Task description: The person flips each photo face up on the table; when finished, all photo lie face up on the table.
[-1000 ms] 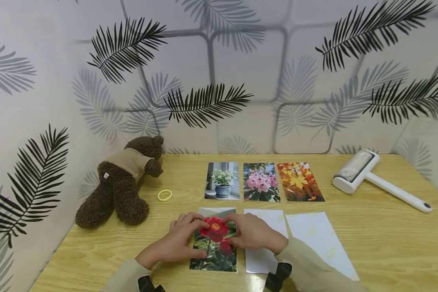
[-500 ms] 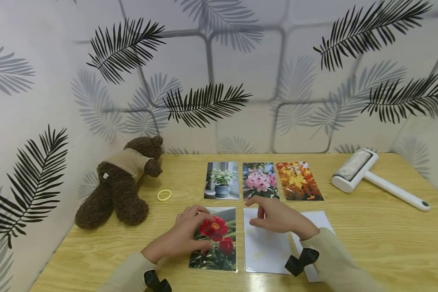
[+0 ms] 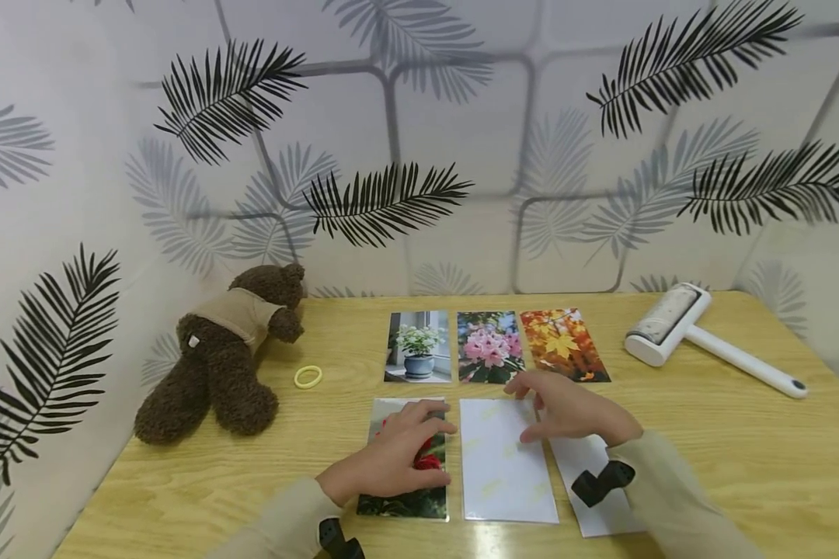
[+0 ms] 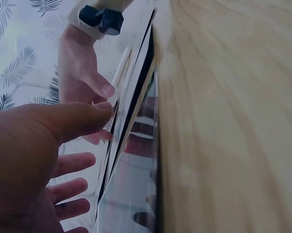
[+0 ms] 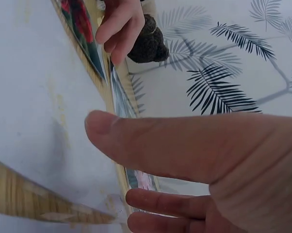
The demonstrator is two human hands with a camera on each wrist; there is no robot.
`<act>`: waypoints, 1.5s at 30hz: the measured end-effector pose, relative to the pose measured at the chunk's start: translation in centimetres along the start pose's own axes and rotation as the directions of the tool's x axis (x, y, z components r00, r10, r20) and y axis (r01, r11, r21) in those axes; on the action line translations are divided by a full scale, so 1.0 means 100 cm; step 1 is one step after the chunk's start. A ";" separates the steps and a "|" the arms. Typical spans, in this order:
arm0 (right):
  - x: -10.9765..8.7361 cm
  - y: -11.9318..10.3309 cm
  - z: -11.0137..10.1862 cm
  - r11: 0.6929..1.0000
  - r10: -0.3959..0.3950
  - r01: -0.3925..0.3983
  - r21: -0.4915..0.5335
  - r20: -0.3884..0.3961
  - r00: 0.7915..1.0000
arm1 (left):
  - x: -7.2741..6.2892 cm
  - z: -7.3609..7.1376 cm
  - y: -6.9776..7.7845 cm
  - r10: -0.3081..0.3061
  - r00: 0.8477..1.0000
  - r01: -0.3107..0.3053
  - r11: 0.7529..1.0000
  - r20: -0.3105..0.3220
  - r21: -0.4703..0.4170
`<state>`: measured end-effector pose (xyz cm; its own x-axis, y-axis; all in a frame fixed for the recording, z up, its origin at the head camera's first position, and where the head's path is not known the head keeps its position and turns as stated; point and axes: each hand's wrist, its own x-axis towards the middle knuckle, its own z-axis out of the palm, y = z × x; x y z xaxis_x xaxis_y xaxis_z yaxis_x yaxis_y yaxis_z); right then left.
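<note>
In the head view my left hand (image 3: 395, 458) hovers over the red flower photo (image 3: 405, 508) at the front left, its fingers spread and holding nothing. My right hand (image 3: 569, 405) is over the upper right part of the white-backed middle card (image 3: 506, 473), thumb and fingers apart. The right wrist view shows that thumb (image 5: 151, 143) above the white surface, with a gap to the fingers. Partly hidden by my right forearm lies a second white-backed card (image 3: 594, 497). In the left wrist view the left hand (image 4: 34, 150) appears beside the cards, apart from them.
Behind lie a potted plant photo (image 3: 418, 347), a pink flower photo (image 3: 489, 348) and an autumn leaf photo (image 3: 562, 341). A brown teddy bear (image 3: 234, 349) and a yellow ring (image 3: 308, 377) are at left. A white lint roller (image 3: 706, 334) lies at right.
My right hand has left the red flower photo and moved right over the middle white card. My left hand has come off the photo's left edge and shifted right above it.
</note>
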<state>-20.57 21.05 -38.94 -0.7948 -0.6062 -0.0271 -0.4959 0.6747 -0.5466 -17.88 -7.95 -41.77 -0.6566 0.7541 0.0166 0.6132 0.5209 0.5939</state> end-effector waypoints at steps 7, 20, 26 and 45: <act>0.000 0.004 0.003 0.998 -0.012 0.012 -0.068 -0.007 1.000 | 0.011 0.005 0.011 0.025 0.998 -0.028 0.998 0.052 0.054; 0.005 0.005 0.011 0.994 0.084 -0.085 -0.068 -0.019 0.996 | 0.016 0.015 0.012 0.017 0.992 -0.029 0.995 0.122 0.100; 0.008 0.003 0.011 0.988 0.105 -0.112 -0.108 -0.068 0.992 | 0.013 0.019 0.011 -0.070 0.997 0.069 0.997 -0.041 -0.020; -0.005 -0.008 0.022 0.994 -0.012 0.026 0.105 -0.137 0.991 | 0.019 0.013 0.016 -0.410 0.889 0.140 0.665 -0.202 -0.734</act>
<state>-19.02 19.90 -40.38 -0.8293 -0.5508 0.0939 -0.4770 0.6104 -0.6323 -17.57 -5.09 -41.85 -0.9241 0.3763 -0.0665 -0.0064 0.1587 0.9873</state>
